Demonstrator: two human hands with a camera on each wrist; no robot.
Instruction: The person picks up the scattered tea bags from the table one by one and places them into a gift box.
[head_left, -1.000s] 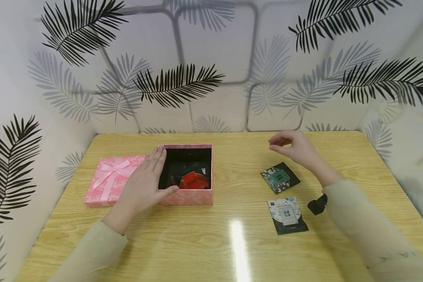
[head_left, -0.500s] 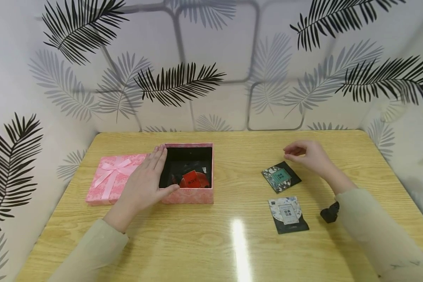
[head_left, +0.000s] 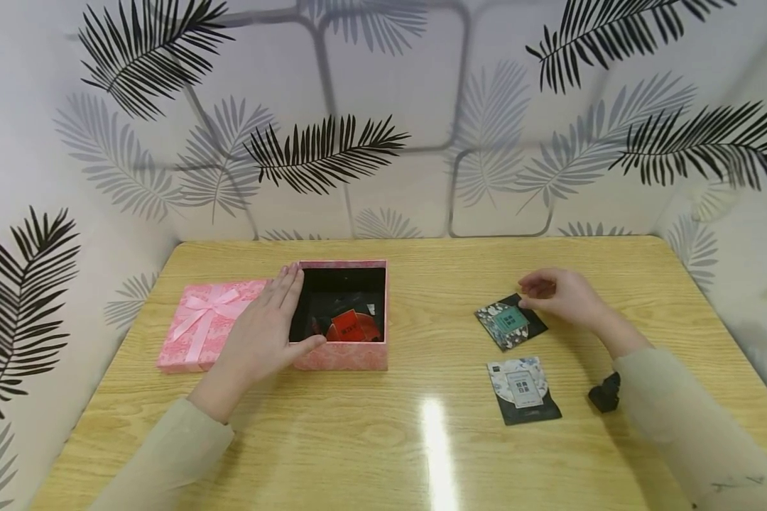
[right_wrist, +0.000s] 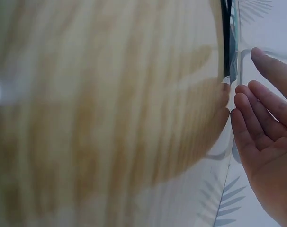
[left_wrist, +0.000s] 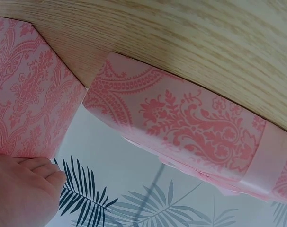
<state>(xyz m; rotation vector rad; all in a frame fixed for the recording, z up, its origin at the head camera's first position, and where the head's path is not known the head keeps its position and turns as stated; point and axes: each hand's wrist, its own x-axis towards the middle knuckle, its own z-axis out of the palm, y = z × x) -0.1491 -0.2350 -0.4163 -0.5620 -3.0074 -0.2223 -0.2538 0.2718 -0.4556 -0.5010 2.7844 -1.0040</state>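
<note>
A pink patterned box point(head_left: 341, 357) with a black inside stands left of centre, and a red-and-black sachet point(head_left: 348, 326) lies in it. My left hand point(head_left: 260, 330) rests on the box's left rim with straight fingers; the left wrist view has its fingertips against the pink box wall point(left_wrist: 30, 90). To the right lies a black sachet with a green label point(head_left: 510, 321). Over its far right corner is my right hand point(head_left: 565, 298), its thumb at the sachet's edge. Fingers and thumb are apart in the right wrist view, with nothing between them.
The pink lid point(head_left: 214, 323) with a ribbon bow lies left of the box, partly behind my left hand. Nearer than the green-labelled sachet is a white-and-black sachet point(head_left: 523, 390). A leaf-patterned backdrop point(head_left: 396, 191) rises behind the wooden table point(head_left: 358, 440).
My right hand has come down from beyond the green-labelled sachet, moving right and nearer, to its far right corner. My left hand has stayed on the box.
</note>
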